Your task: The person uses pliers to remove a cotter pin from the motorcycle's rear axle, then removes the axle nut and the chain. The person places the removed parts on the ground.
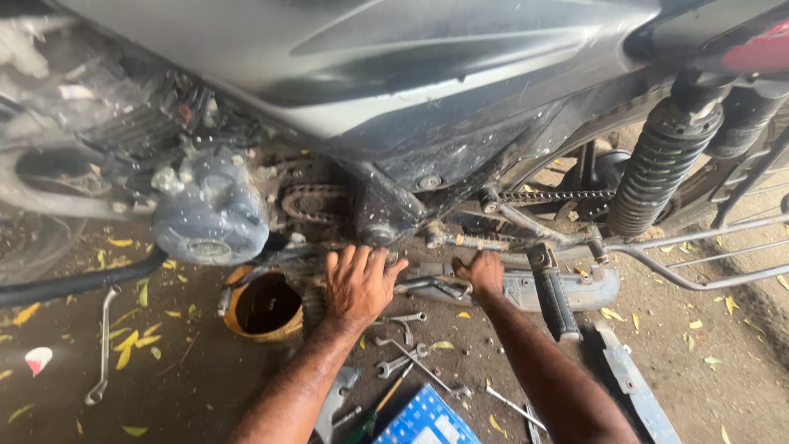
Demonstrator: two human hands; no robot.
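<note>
Both hands are working low under the motorcycle's engine (209, 215). The left hand (359, 284) is pressing flat, fingers spread wide, against the underside just right of the engine. The right hand (482, 274) is curling narrow around a metal part by the footrest bar (493, 242), further right of the engine; what it grips is hard to tell. The drive chain (555, 197) and sprocket (312, 201) are showing bare, so the cover looks already off. Below the engine, a yellow oil pan (263, 306) is sitting, with spanners (403, 362) lying loose on the ground (189, 378); reassembly looks undone.
</note>
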